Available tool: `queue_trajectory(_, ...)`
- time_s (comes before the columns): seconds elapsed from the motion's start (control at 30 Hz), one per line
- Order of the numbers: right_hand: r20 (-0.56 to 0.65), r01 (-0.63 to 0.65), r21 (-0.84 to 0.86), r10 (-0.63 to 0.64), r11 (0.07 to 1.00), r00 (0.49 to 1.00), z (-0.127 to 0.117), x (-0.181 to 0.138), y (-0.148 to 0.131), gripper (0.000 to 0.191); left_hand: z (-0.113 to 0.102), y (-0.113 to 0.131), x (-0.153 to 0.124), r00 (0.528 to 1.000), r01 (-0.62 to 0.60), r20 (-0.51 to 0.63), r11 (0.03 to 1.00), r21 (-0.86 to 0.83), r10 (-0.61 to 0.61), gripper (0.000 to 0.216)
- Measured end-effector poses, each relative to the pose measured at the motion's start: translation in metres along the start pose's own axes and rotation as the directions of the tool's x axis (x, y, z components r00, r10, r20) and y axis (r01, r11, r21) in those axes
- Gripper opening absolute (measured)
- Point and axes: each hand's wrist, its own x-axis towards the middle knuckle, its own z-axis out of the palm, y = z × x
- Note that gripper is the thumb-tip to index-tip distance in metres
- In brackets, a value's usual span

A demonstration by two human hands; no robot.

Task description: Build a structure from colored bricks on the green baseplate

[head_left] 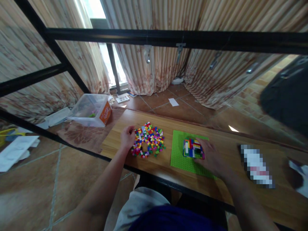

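1. The little bricks (148, 139) are red, yellow, blue, green, pink and white, all mixed up.
2. The flat plate (181, 157) is bright green.
3. The small build (192, 148) on it has red, blue, yellow and white stripes.
4. The table (163, 123) is light brown wood.
5. The clear box (92, 109) has an orange label.

Two hands at a table, each beside its own group of small bricks.

The left hand (127, 137) touches the left edge of a loose pile of bricks (148, 140) on the table (240, 141). Right of that pile lies a baseplate (179, 154); on it stands a small brick build (192, 148), with the right hand (211, 157) resting against its right side. A bin (90, 110) sits beyond and left of the left hand.
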Motion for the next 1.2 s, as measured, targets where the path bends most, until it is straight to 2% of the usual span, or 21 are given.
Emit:
queue_trajectory(0.13,-0.049,0.008,-0.062,-0.011,0.998,0.999,-0.008,-0.001,-0.014,0.081,0.000,0.002,-0.001,1.000,-0.004,-0.006,1.000,-0.015,0.004,0.023)
queue_trajectory(0.23,-0.113,0.079,0.031,-0.075,0.996,0.991,-0.009,0.000,-0.048,0.065,0.000,0.003,-0.002,1.000,0.001,-0.009,1.000,-0.016,-0.001,0.022)
queue_trajectory(0.33,-0.144,0.154,0.149,-0.133,0.977,0.981,0.002,0.003,-0.090,0.045,0.000,0.003,-0.003,1.000,0.002,-0.009,1.000,-0.010,-0.002,0.023)
queue_trajectory(0.4,-0.132,0.174,0.210,-0.148,0.962,0.980,0.015,0.006,-0.114,0.038,0.000,0.003,-0.003,1.000,-0.001,-0.009,1.000,-0.003,0.001,0.023)
queue_trajectory(0.5,-0.135,0.136,0.244,-0.106,0.960,0.985,0.035,0.013,-0.137,0.031,0.001,0.003,-0.003,1.000,-0.005,-0.009,1.000,-0.005,0.005,0.023)
queue_trajectory(0.63,-0.124,0.061,0.222,-0.034,0.973,0.992,0.051,0.026,-0.149,0.030,0.003,0.002,-0.003,1.000,-0.010,-0.014,1.000,-0.014,0.010,0.024)
queue_trajectory(0.93,-0.097,0.050,0.151,-0.036,0.987,0.995,0.066,0.043,-0.160,0.023,0.002,0.003,-0.003,1.000,-0.013,-0.007,1.000,-0.008,0.013,0.024)
queue_trajectory(1.07,-0.133,0.057,0.217,-0.029,0.975,0.991,0.061,0.042,-0.163,0.024,0.000,0.002,-0.001,1.000,-0.011,-0.005,1.000,0.001,0.011,0.023)
queue_trajectory(1.2,-0.209,0.051,0.383,0.033,0.922,0.977,0.043,0.034,-0.166,0.027,0.000,0.000,0.000,1.000,-0.019,-0.005,1.000,0.015,0.019,0.023)
